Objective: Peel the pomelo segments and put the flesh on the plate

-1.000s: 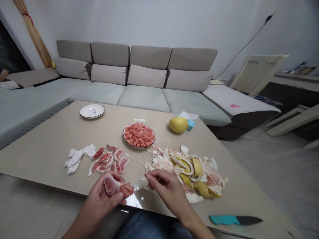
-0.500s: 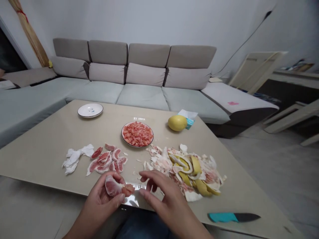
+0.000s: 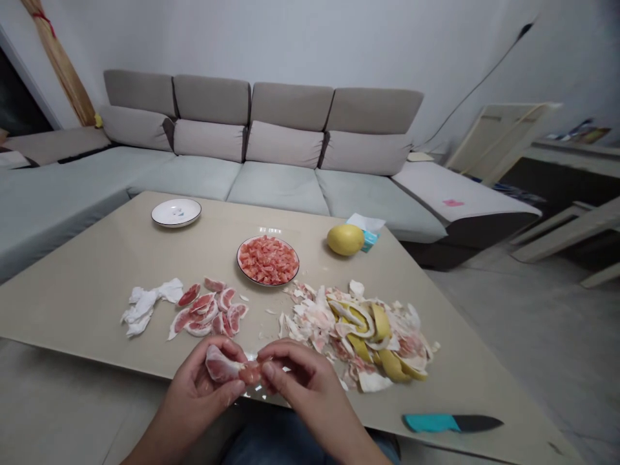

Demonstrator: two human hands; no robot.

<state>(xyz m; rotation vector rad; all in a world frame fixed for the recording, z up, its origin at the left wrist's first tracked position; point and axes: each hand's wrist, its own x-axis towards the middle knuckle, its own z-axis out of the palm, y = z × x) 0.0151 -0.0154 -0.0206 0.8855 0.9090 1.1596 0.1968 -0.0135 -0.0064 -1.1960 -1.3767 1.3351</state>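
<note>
**Left hand (image 3: 203,381) and right hand (image 3: 300,381) meet on a pomelo segment (image 3: 223,365)**

The left hand is half open and cupped; its fingers curve around the pomelo segment, which lies in this hand, so the soft fruit seems to have support from below. The right hand is almost closed; its thumb and fingers pinch the end of the segment, where red flesh (image 3: 250,372) comes out of the pale skin; this tight pinch seems to give a firm hold on that small end. In the earlier frame the right hand was open and a little apart from the fruit; now it has closed on it, while the left hand holds the segment in nearly the same place. Both hands are above the near edge of the table (image 3: 97,278), with the person's jeans (image 3: 290,439) below them.

On the table, a knife (image 3: 450,423) with a blue handle lies at the right; a large pile of yellow peel (image 3: 358,342) is beside the hands; on the left are more pomelo pieces (image 3: 208,310) and crumpled tissue (image 3: 148,307), kept apart from the peel. Farther away are a plate of red flesh (image 3: 268,260), a whole pomelo (image 3: 345,239), a tissue pack (image 3: 367,232) and a small white plate (image 3: 176,201); behind the table is a grey sofa (image 3: 278,187).
</note>
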